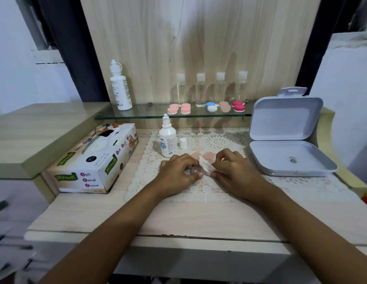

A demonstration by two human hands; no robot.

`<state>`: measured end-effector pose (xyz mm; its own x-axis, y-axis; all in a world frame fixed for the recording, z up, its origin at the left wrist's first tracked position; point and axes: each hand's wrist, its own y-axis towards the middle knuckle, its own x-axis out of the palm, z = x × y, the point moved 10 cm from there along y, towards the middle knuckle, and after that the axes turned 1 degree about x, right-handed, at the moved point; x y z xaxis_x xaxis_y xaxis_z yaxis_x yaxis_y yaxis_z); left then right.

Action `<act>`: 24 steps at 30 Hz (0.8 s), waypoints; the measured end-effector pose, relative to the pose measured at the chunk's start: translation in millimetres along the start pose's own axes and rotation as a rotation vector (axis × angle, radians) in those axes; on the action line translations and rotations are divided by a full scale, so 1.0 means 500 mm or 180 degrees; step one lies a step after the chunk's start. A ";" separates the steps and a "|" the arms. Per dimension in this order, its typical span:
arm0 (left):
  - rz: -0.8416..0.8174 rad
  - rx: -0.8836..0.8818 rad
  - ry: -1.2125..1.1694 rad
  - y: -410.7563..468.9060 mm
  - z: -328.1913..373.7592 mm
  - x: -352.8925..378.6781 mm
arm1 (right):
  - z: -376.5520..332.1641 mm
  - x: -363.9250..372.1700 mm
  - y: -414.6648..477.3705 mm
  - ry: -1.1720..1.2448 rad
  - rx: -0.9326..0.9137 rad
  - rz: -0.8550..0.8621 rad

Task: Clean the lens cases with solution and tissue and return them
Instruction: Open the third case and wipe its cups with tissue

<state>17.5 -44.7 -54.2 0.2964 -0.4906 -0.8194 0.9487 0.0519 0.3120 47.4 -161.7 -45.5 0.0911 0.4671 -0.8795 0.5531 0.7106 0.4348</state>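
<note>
My left hand (pixel 177 173) grips a clear lens case base (pixel 194 171) low over the lace mat (pixel 201 189). My right hand (pixel 232 171) pinches a small wad of white tissue (pixel 205 166) against the case. Two peach caps (pixel 203 155) lie on the mat just behind my fingers. A small white solution bottle (pixel 168 140) stands uncapped at the mat's back left, its white cap (pixel 183 143) beside it. Several closed lens cases, pink (pixel 179 109), blue and white (pixel 211 106), peach (pixel 225 105) and red (pixel 238 105), sit on the glass shelf (pixel 150 113).
A tissue box (pixel 96 160) lies left of the mat. An open grey hinged box (pixel 289 158) stands at the right. A tall white bottle (pixel 120 87) and several clear bottles (pixel 211 89) stand on the shelf against the wooden back panel.
</note>
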 end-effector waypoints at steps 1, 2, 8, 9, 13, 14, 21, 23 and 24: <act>-0.0005 0.0004 0.0017 0.000 0.000 0.000 | 0.000 -0.003 -0.002 -0.0094 0.0001 0.0032; -0.0003 0.0011 0.0019 0.001 0.000 0.000 | -0.003 -0.007 -0.004 -0.0259 -0.0022 0.0095; 0.0013 0.0017 -0.0028 0.000 -0.001 0.000 | -0.036 -0.023 -0.003 -0.0944 -0.0172 0.0322; 0.0027 0.0015 -0.0007 0.000 0.000 -0.001 | -0.038 -0.020 -0.002 -0.0934 -0.0200 0.0304; 0.0033 0.0014 0.0072 -0.002 0.004 -0.002 | -0.026 0.002 0.001 -0.0338 -0.0124 0.0072; 0.0026 0.0017 0.0067 -0.004 0.004 -0.002 | -0.022 0.002 0.001 -0.0083 -0.0083 0.0042; 0.0011 0.0047 0.0035 -0.003 0.002 -0.001 | -0.015 -0.014 -0.007 -0.0205 0.0057 0.0112; 0.0012 0.0049 0.0015 -0.002 0.003 -0.001 | -0.022 -0.017 -0.008 -0.0463 0.0015 0.0118; 0.0011 0.0046 0.0010 -0.002 0.002 -0.001 | -0.023 -0.015 -0.008 -0.0477 0.0015 0.0092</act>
<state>16.6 -45.5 -53.7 0.2999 -0.4878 -0.8198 0.9460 0.0410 0.3217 35.1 -161.8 -38.3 0.2295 0.4034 -0.8858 0.5523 0.6954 0.4598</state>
